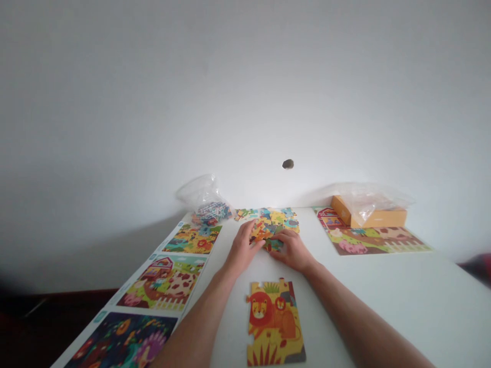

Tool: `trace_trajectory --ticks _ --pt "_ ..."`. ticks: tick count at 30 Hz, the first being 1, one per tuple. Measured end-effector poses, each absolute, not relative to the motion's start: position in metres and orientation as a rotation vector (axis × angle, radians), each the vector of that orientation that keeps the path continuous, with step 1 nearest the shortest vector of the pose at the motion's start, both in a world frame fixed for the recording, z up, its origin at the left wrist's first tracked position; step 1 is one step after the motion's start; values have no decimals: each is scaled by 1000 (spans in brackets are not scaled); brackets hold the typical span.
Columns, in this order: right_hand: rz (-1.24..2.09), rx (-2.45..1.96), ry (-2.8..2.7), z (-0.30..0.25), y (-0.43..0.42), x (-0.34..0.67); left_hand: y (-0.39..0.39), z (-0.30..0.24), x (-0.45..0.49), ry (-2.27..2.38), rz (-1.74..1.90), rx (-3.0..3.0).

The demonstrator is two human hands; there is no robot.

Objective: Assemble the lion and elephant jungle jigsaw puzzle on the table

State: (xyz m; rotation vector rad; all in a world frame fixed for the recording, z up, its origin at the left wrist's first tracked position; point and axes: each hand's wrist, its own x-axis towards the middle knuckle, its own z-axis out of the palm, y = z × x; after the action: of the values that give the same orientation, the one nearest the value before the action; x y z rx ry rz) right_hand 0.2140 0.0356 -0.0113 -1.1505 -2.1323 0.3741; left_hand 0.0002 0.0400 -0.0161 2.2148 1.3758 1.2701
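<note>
Head view: live from the head camera, I'm looking down a white table (387, 301) set against a pale wall.

Left hand (242, 249): fingers half curled, pressing into the near side of a heap of colourful cardboard jigsaw pieces (270, 227); I can't tell whether it's gripping a piece.

Right hand (291, 250): slightly open and angled inward, resting on the same heap. Again, I can't tell if it has hold of anything.

Heap: sitting at the middle of the table's far edge, between both hands and the wall.

Near the hands: a part-assembled orange-and-yellow cardboard lion jigsaw (275, 324) lies flat, toward the near edge.

Containers: at the far left corner, a clear plastic bag (203, 191) holds multicoloured pieces. At the far right, an orange cardboard box (383, 219) sits under loose clear plastic film (368, 197).

Left edge: three printed picture sheets, with a jungle sheet (192, 240) farthest away.
</note>
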Motion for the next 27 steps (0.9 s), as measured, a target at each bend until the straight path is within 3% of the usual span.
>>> trace_trajectory --ticks 6,12,20,23,27 --pt "277 -1350 -2033 -3 31 216 29 -14 5 1495 817 2369" --pt "237 -1833 -1867 -4 32 214 24 -5 6 1761 725 2312" --pt "248 -1537 -2151 6 25 216 31 3 -2 2062 951 2107" --pt "312 -1306 -2421 7 20 213 32 2 -5 2252 841 2001" --pt "326 -1490 -2365 3 22 210 31 1 -5 2301 684 1977"
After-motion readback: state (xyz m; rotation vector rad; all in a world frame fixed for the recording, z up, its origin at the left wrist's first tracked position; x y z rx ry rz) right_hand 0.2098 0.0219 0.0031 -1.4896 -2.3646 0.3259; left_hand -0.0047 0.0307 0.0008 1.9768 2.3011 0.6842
